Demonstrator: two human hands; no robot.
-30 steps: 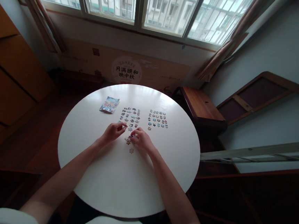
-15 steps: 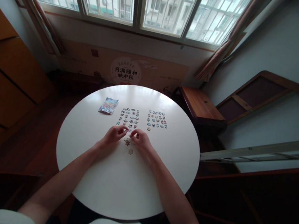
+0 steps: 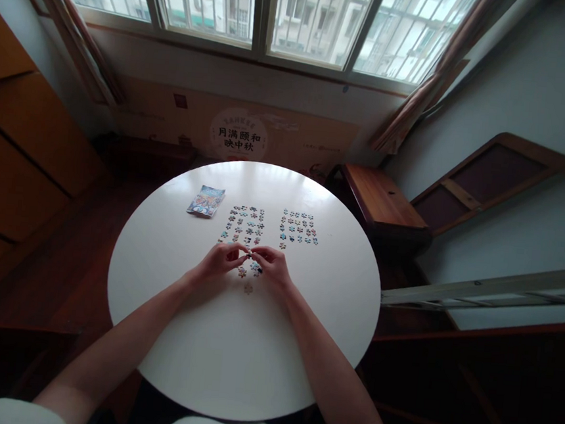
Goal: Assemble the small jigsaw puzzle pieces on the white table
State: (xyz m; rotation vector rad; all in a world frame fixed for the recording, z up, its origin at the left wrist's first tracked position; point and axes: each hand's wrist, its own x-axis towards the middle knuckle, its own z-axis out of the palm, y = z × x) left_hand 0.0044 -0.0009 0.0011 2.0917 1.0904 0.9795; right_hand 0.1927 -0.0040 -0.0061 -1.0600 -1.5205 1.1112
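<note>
Over the middle of a round white table (image 3: 230, 359), my left hand (image 3: 222, 258) and my right hand (image 3: 272, 264) meet fingertip to fingertip. Both are closed in a pinch on a small dark puzzle piece (image 3: 249, 255); its picture is too small to make out. Just below the fingers lie a few loose pieces, among them a brownish puzzle piece (image 3: 242, 272) and a pale puzzle piece (image 3: 248, 289). Beyond my hands, several puzzle pieces (image 3: 238, 221) are laid out in rows, the nearest partly hidden by my fingers. A second group of pieces (image 3: 300, 230) sits to the right.
A colourful printed packet or card (image 3: 206, 201) lies at the table's far left. Behind the table on the right stands a wooden stool or low cabinet (image 3: 383, 194). A barred window (image 3: 309, 16) spans the far wall, with an orange wooden cabinet (image 3: 16, 142) at left.
My hands have come together, the right fingertips moving up to meet the left at the dark piece. Pieces beneath the right hand now show more. The view has shifted slightly.
</note>
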